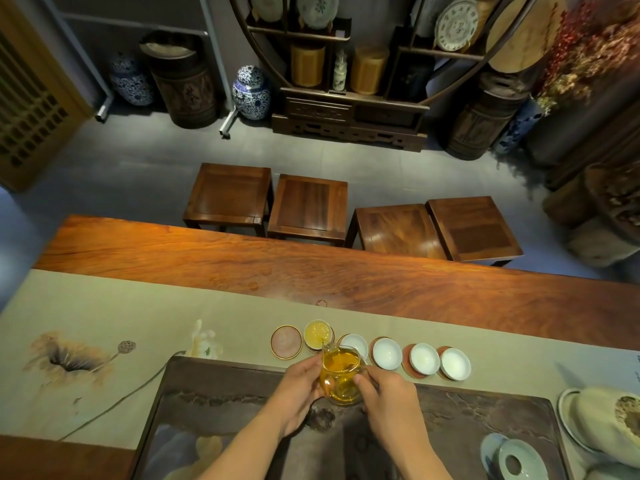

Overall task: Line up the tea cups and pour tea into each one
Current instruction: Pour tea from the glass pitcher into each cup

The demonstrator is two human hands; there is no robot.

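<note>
A glass pitcher of amber tea is tilted with its spout over a cup that holds yellow tea. My right hand grips the pitcher's right side and my left hand cups its left side. To the right runs a row of white cups on red coasters: one partly behind the spout, then others, which look empty. An empty pink coaster lies at the row's left end.
A dark carved tea tray lies under my hands on a beige painted runner. A celadon gaiwan with saucer sits at the tray's right, a cloth on a plate beyond. Several wooden stools stand past the table.
</note>
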